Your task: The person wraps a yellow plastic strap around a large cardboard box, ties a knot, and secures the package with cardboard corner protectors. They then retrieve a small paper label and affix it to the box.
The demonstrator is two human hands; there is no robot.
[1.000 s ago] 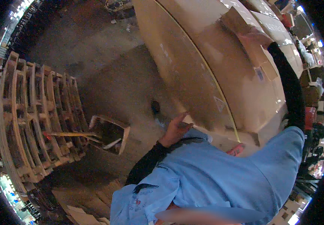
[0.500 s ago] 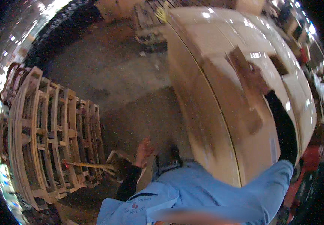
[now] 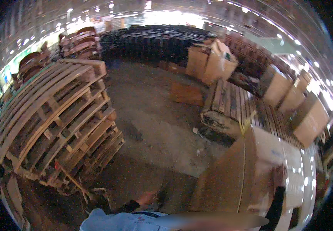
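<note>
A large tan cardboard box [image 3: 222, 179] stands at my right, with a strap line running along its edge. My right hand [image 3: 279, 176] is over its shiny top, against the cardboard; its fingers are smeared and their grip does not show. Low in front of my body, my left hand [image 3: 146, 198] hangs in the air above the floor, fingers stretched out, holding nothing visible. A thin yellowish handle or stick [image 3: 73, 179] with a red tip is left of that hand, beside the pallets.
A tall stack of wooden pallets [image 3: 64, 115] rises at the left. Beyond the big box lie slatted pallets [image 3: 232, 98], with cardboard boxes [image 3: 311, 119] on the right. An open carton [image 3: 212, 61] stands farther back. Rows of dark stacked items [image 3: 155, 38] fill the far side.
My view has tilted up, bringing the far warehouse into sight. The big box now sits lower and farther right in the picture. My right hand remains over its top.
</note>
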